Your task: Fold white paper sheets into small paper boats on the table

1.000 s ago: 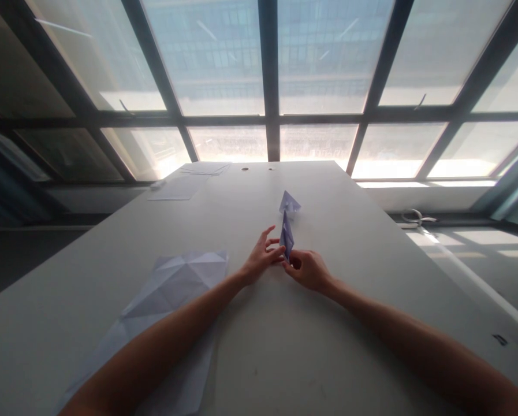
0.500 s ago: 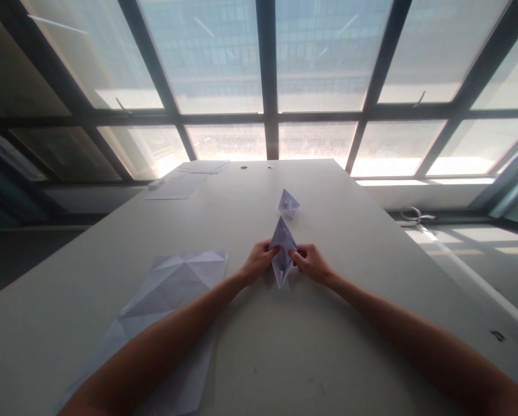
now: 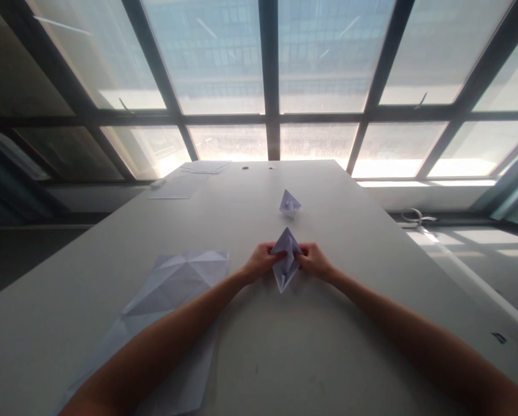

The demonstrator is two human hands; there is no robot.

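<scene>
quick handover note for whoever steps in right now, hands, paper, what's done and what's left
Left hand: pinching the left side of the pale lilac folded paper kite shape.
Right hand: pinching its right side; the piece is held between both hands just above the grey table.
Done: a small finished-looking lilac paper model sits beyond the hands; the held piece is folded to a pointed form.
Left: the held piece looks unfinished. A large creased lilac sheet lies flat to the left, more flat sheets at the far edge.
</scene>
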